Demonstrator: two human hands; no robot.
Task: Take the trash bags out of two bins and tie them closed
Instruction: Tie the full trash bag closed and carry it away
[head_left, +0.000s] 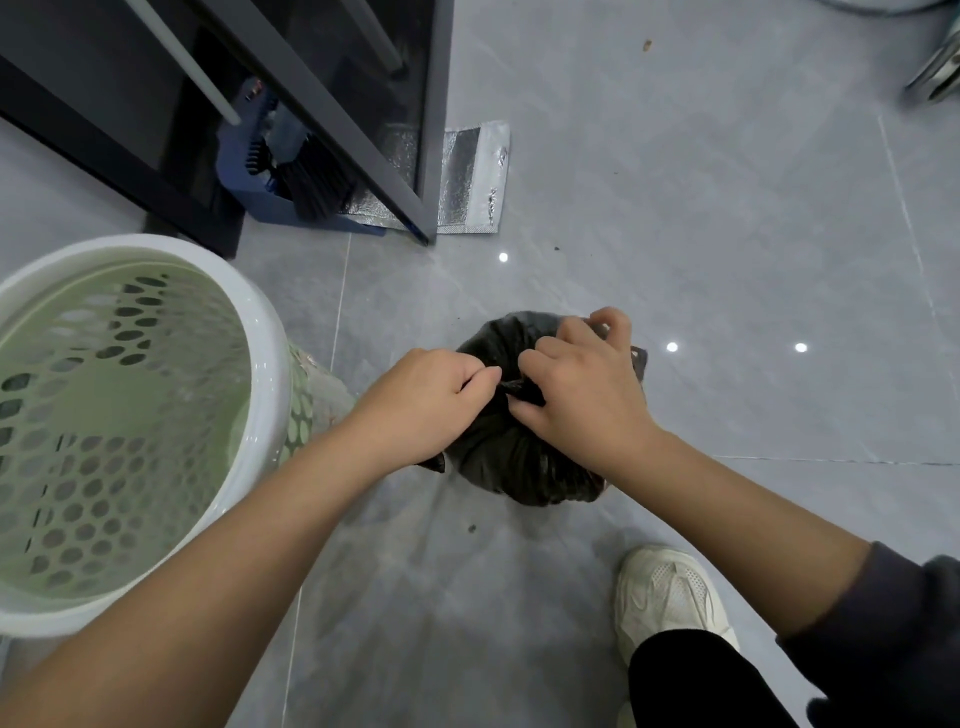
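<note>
We crouch over the black trash bag (519, 457), which sits on the grey tiled floor (727, 260) just right of the perforated green bin (272, 364). Our left hand (426, 400) pinches a twisted strip of plastic at the bag's top. Our right hand (576, 395) grips the strip from the other side, fingers curled. Our white shoe (670, 592) stands nearer us, apart from the bag.

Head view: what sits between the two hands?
A short twisted strand of the black trash bag, pinched by the left hand and right hand. The head view shows nothing else there.
</note>
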